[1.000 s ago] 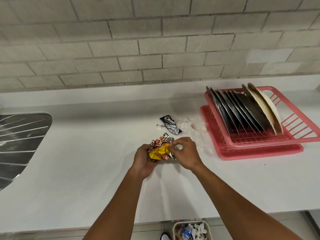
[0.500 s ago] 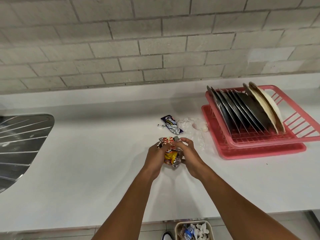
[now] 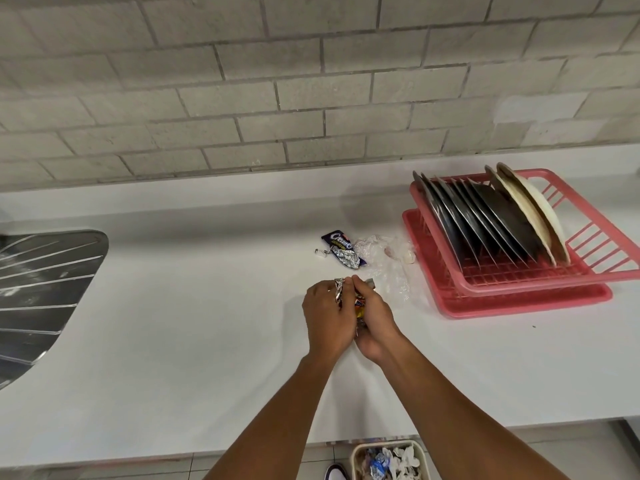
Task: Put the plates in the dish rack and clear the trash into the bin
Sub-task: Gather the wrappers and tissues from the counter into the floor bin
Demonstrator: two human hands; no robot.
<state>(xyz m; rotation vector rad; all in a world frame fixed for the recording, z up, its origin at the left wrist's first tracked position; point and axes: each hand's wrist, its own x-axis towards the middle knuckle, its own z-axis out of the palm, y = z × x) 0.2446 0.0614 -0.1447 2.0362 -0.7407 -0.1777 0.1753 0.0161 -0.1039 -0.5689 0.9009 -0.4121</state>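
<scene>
Hands [image 3: 325,317] crushed wrapper [image 3: 339,292] smaller; "Cream-O" packet [image 3: 341,249] beyond.

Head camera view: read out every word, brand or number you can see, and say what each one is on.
"Cream-O": on the dark blue wrapper lying on the counter.
Crumpled wrapper gripped by the left hand and right hand: print creased and mostly covered, unreadable.
Trash in the bin: too small to read.

The white counter [image 3: 173,341] bears a pink dish rack [image 3: 519,303], blue wrapper [image 3: 341,249], clear plastic [image 3: 384,268] and foil scrap [image 3: 320,253].
</scene>
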